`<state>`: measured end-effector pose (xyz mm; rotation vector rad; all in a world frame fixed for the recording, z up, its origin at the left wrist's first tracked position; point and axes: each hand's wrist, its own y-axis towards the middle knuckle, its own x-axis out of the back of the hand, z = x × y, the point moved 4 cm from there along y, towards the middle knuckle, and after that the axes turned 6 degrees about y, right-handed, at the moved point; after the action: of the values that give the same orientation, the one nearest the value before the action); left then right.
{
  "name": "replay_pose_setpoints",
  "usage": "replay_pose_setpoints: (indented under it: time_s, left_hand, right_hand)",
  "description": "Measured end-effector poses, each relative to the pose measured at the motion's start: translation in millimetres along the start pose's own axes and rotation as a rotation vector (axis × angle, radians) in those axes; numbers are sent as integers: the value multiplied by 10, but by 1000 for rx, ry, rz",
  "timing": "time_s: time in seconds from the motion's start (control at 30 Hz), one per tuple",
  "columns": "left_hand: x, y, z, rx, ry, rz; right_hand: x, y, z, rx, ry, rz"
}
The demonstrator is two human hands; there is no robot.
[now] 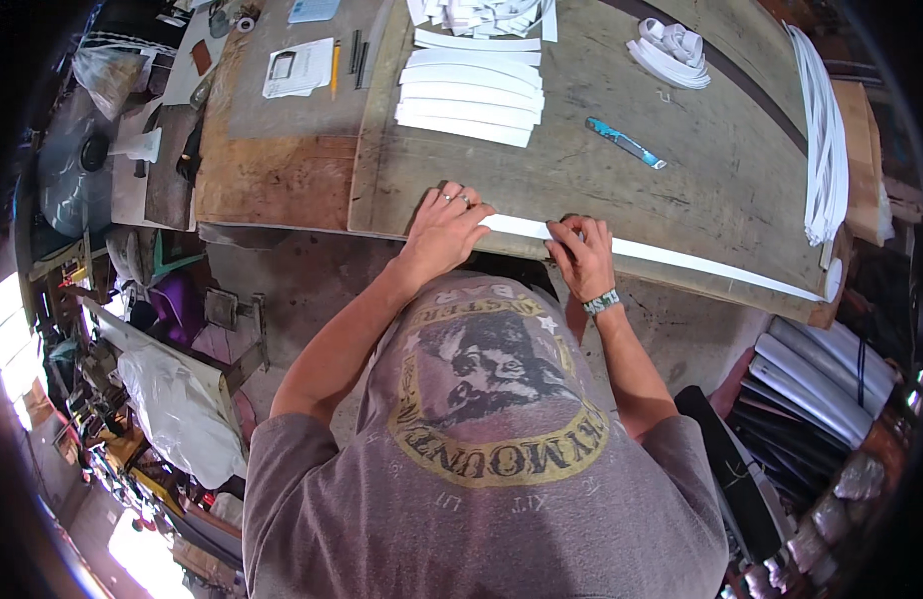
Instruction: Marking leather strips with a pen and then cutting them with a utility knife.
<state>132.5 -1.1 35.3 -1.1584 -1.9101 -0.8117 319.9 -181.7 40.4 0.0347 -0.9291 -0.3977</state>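
Note:
A long narrow white strip lies along the near edge of the workbench, running from my left hand to a small white roll at the right corner. My left hand is closed on the strip's left end, thumb and fingers pressed together there. A little to the right, my right hand has its fingers curled and pinched at the same strip; a small dark patch by its fingertips is too unclear to name. Beyond the hands lies a teal utility knife. Stacked wide white strips sit farther back.
The workbench also bears a coiled white strip bundle and long hanging white strips at its right side. A yellow pencil and a paper card lie at the left. Material rolls stand at the lower right.

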Motion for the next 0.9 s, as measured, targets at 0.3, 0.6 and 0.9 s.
replay_pose_setpoints:
  time_s: [0.3, 0.6, 0.9]
  left_hand:
    - [311, -525, 240, -101, 4, -89]
    - [113, -802, 495, -63, 103, 113]
    - [245, -916, 632, -61, 127, 75]
  right_hand:
    - [-634, 456, 507, 88, -21, -25]
    - [-759, 541, 680, 77, -98, -14]
    - [-899, 608, 839, 102, -88, -68]
